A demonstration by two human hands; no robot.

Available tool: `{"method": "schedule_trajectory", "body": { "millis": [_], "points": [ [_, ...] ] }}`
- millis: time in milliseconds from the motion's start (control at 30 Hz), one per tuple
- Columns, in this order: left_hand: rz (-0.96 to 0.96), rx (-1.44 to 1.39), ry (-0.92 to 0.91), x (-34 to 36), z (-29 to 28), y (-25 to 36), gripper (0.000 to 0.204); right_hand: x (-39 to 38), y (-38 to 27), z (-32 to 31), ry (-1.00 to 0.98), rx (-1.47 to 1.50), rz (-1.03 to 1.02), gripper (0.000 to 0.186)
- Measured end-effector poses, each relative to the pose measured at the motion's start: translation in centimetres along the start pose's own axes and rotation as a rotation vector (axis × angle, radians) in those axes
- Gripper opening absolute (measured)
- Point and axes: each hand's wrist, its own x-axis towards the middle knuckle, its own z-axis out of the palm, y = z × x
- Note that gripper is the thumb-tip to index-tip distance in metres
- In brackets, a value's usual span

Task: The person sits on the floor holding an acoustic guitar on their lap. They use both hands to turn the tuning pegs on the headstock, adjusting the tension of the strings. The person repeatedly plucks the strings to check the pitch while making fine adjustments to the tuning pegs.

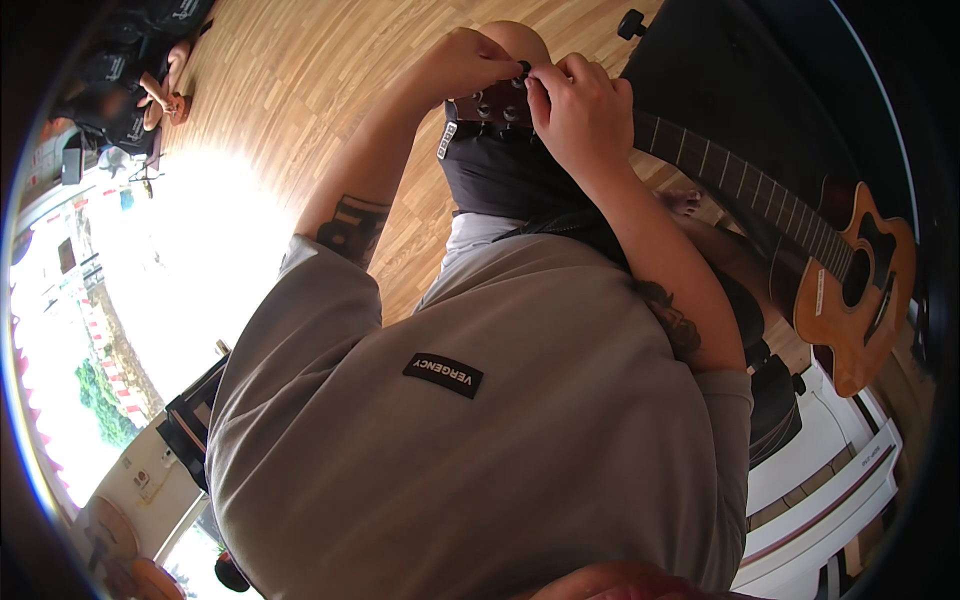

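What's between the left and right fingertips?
In the head view, a dark tuning peg of the guitar headstock shows between the left hand and right hand.

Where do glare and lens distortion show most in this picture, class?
Head view: strong glare whites out part of the wooden floor at left; head view: the guitar neck looks bowed by the fisheye lens; head view: the picture's corners fall to black.
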Motion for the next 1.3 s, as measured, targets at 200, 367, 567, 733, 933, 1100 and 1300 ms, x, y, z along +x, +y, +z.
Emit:
{"method": "schedule_trajectory", "body": {
  "millis": [200,367,567,733,933,1100,1300],
  "points": [
    [0.218,0.125,-0.065,-0.8,-0.8,0.3,0.034,0.0,0.0,-0.2,-0.02,-0.007,-0.001,0.007],
    [0.457,0.191,-0.079,-1.1,-1.3,0.0,0.024,0.1,-0.1,0.0,-0.021,0.001,0.025,0.007],
    [0.678,0.3,-0.023,-0.4,-1.2,-0.4,0.015,0.4,-0.2,-0.3,-0.029,-0.011,0.03,0.009],
    [0.787,0.279,-0.012,0.3,-0.9,-1.0,0.009,0.2,-0.1,-0.1,-0.085,-0.012,0.052,0.008],
    [0.725,0.159,0.05,-0.5,-1.2,-1.5,0.016,0.1,0.0,-0.2,-0.093,0.01,0.025,0.01],
    [0.738,0.121,0.017,-0.8,-0.9,-2.4,0.022,-0.3,0.3,0.0,-0.068,0.024,-0.025,0.016],
    [0.679,0.126,0.026,-1.6,-0.7,-1.6,0.027,-0.7,0.6,0.0,-0.029,0.029,-0.072,0.015]
  ]
}}
